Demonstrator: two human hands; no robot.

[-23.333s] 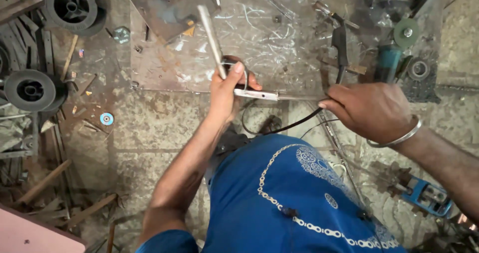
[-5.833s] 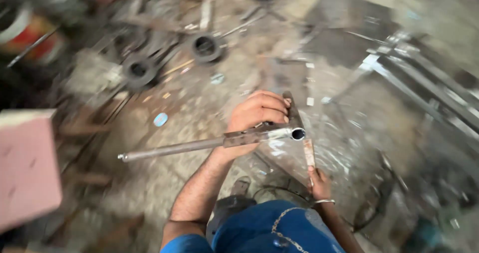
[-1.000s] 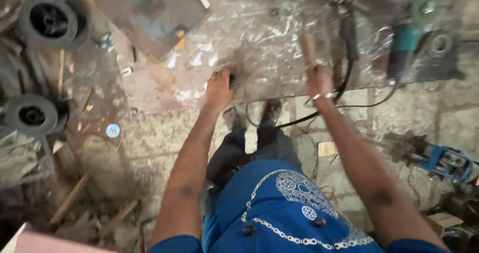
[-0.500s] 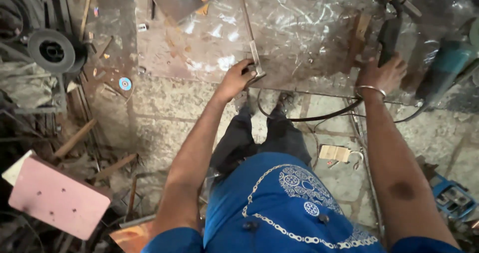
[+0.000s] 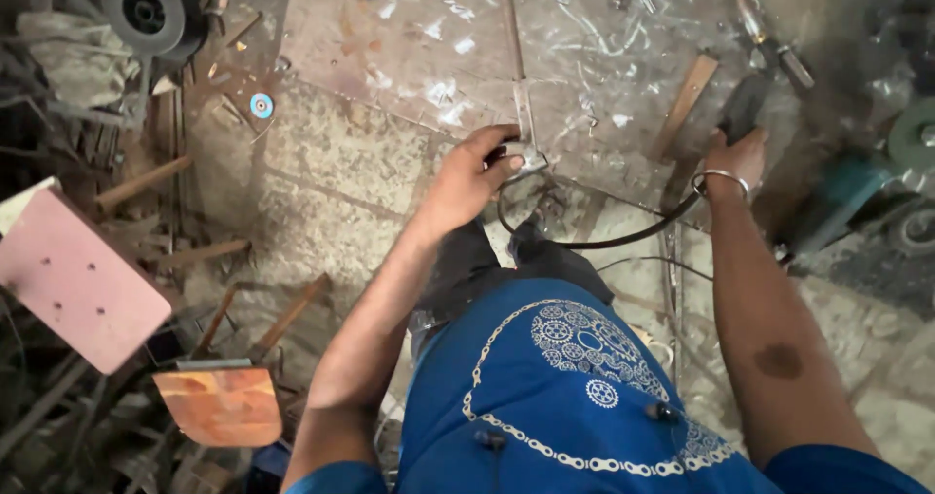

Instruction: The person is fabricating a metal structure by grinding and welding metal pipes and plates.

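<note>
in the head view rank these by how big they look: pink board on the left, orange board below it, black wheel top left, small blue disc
1. pink board, partly cut off by the frame
2. orange board
3. black wheel, farther from the camera, so its place against the orange board is unsure
4. small blue disc

Scratched shiny metal plate [image 5: 584, 56]; matt pink board [image 5: 78, 280]; rough stone floor [image 5: 331, 172]

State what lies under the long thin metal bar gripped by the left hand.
The scratched steel plate lies under the metal bar. The left hand covers the bar's near end.
</note>
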